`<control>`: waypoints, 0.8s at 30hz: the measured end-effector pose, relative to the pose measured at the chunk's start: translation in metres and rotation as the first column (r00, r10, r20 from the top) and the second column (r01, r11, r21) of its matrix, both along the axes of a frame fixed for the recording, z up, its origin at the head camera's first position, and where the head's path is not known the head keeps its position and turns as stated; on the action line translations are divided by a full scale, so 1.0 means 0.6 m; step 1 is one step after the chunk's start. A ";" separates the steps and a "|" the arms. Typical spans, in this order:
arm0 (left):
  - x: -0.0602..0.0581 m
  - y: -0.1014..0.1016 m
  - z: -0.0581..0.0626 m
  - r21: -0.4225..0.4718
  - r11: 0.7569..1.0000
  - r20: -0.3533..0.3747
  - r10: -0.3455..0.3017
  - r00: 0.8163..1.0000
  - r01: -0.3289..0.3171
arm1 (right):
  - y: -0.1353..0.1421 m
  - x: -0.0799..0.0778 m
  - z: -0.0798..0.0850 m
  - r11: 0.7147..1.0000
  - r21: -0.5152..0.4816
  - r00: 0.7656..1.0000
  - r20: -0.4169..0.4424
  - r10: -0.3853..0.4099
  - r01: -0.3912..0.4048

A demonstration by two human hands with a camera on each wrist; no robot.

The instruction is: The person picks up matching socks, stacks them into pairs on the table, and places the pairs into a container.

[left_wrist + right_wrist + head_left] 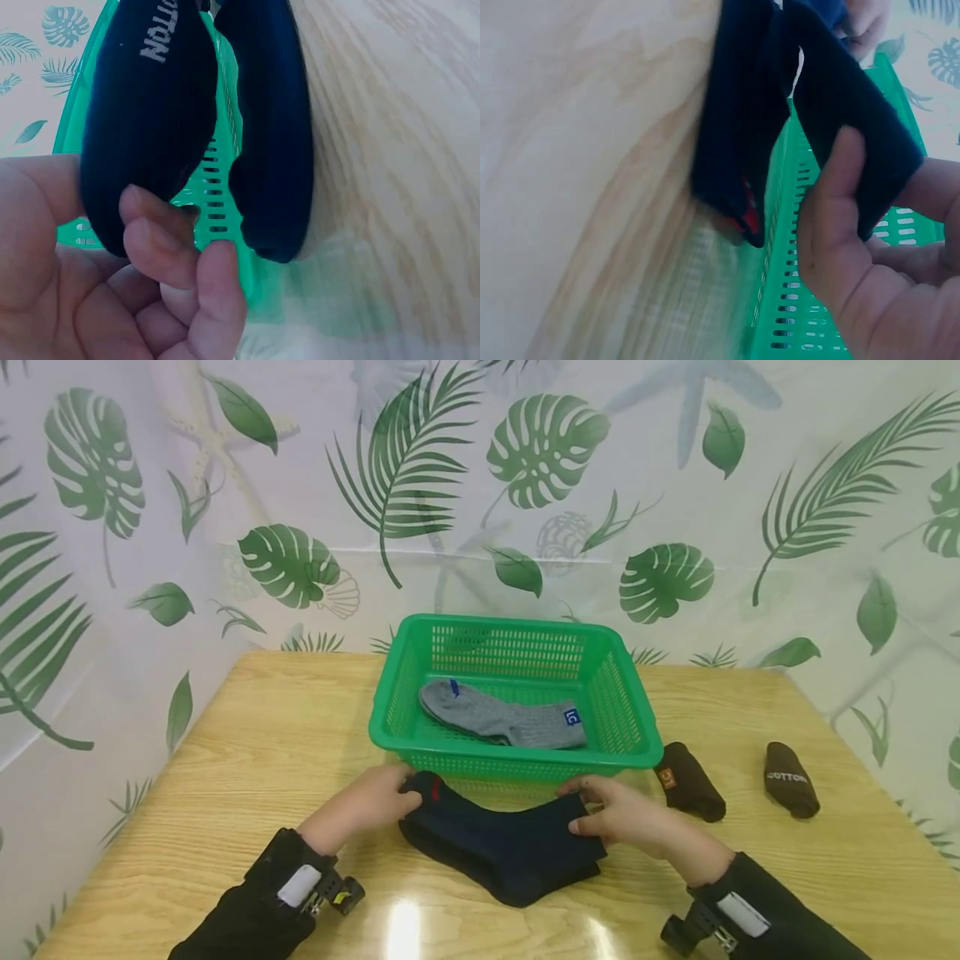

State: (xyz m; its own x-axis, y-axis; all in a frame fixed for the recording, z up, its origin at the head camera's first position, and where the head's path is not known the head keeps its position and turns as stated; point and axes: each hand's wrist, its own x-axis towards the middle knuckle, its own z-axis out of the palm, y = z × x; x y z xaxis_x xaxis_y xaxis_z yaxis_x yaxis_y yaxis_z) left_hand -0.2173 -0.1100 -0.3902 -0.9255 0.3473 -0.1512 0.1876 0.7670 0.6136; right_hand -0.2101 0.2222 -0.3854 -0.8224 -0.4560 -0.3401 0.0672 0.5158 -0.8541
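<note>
A pair of dark navy socks point(495, 843) is stretched between my two hands in front of the green basket. My left hand point(378, 802) pinches the toe end, near a red mark. At the cuff end, my right hand point(618, 818) pinches the fabric between thumb and fingers. In the left wrist view, the held sock point(150, 112) bears pale lettering, and the second sock point(274, 135) hangs beside it with a gap between. The right wrist view shows the pinched cuff point(862, 142) and the other cuff point(739, 135) apart from it, with some red inside.
Behind the socks stands the green plastic basket point(517, 760), with grey socks point(502, 718) lying inside. To its right on the wooden table point(300, 727) are two brown rolled socks, one with an orange label point(690, 782) and one with white lettering point(791, 779). A leaf-patterned cloth point(450, 485) hangs behind.
</note>
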 end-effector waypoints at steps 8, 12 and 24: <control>-0.002 0.001 -0.016 -0.042 0.999 0.052 -0.009 0.999 0.011 | -0.013 0.003 -0.005 0.948 0.308 0.960 -0.235 0.153 -0.076; -0.002 0.001 -0.017 -0.059 0.998 0.081 0.015 0.997 -0.010 | -0.019 0.000 -0.004 0.922 0.376 0.941 -0.271 0.200 -0.088; 0.054 0.035 -0.002 -0.456 0.890 -0.502 -0.228 0.834 -0.032 | -0.056 0.050 0.029 0.745 0.667 0.752 -0.478 0.454 -0.025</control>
State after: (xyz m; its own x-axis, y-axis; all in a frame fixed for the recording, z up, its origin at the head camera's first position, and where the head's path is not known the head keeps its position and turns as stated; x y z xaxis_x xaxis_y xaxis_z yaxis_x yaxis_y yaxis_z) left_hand -0.1847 -0.0891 -0.3915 -0.8664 0.4597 0.1951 0.4699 0.8827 0.0074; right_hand -0.1800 0.1886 -0.3680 -0.8309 -0.5464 -0.1049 -0.5253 0.8325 -0.1759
